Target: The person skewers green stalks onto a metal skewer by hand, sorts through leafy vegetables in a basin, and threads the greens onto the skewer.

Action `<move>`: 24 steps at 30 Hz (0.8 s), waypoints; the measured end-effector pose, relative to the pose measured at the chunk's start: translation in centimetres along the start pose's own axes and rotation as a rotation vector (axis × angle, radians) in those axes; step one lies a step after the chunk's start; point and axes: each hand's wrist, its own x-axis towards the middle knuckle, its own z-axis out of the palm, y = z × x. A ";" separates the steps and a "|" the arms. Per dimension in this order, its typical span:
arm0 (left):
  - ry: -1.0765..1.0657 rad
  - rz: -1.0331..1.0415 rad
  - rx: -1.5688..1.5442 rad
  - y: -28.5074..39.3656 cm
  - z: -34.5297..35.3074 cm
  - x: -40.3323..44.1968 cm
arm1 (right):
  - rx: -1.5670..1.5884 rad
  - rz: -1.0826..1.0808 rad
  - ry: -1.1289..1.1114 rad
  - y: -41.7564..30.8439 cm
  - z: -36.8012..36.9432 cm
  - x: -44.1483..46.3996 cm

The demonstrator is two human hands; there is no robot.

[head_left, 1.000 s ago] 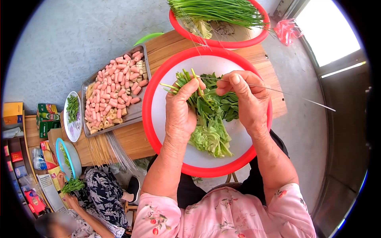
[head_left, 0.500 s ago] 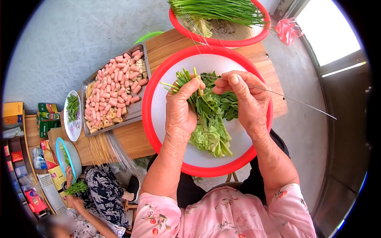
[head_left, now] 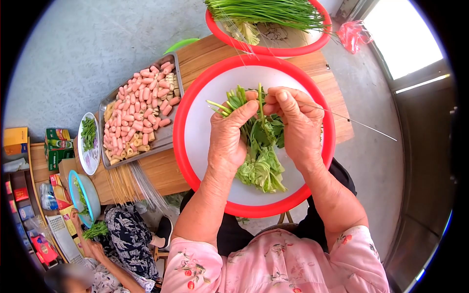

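Observation:
My left hand [head_left: 229,129] is closed round a bunch of green leafy stems [head_left: 266,168], whose cut ends stick out at the upper left. Beside it, my right hand [head_left: 300,122] pinches a thin metal skewer [head_left: 371,128] that points out to the right. The skewer's other end is at the stems between my hands, where my fingers partly hide it. Both hands are above a white basin with a red rim [head_left: 181,132], and leaves hang down over its bottom.
Left of the basin stands a metal tray [head_left: 166,139] of small sausages. Beyond it are a white plate [head_left: 89,158] and a blue bowl [head_left: 93,195]. Another red-rimmed basin [head_left: 293,51] holds long green stalks. A co-worker [head_left: 115,268] sits at the lower left holding greens.
My left hand has moved right with the greens, closer to my right hand. One stem now stands more upright between them. The skewer's outer end has shifted left.

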 end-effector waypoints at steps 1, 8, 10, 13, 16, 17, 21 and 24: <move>0.005 0.005 -0.012 0.1 0.0 0.0 | 0.036 0.013 0.026 -0.1 -0.1 0.1; 0.035 0.017 -0.012 1.0 -0.4 0.4 | 0.094 0.025 0.028 -0.4 -0.2 0.3; -0.003 0.039 -0.012 0.9 -0.4 0.5 | 0.087 0.031 0.021 -0.5 -0.2 0.2; -0.026 0.091 0.003 0.7 -0.4 0.4 | 0.045 -0.016 -0.002 -0.7 -0.1 0.0; -0.002 0.122 0.037 0.7 -0.2 0.3 | 0.051 -0.023 -0.016 -0.9 -0.1 -0.1; 0.008 0.124 0.058 0.7 -0.2 0.3 | 0.014 -0.030 -0.018 -1.0 -0.1 -0.2; 0.058 0.092 0.057 0.7 -0.2 0.4 | -0.058 -0.059 -0.032 -1.1 -0.1 -0.3; 0.077 0.122 0.089 0.7 -0.2 0.4 | -0.081 -0.078 -0.026 -1.1 0.1 -0.4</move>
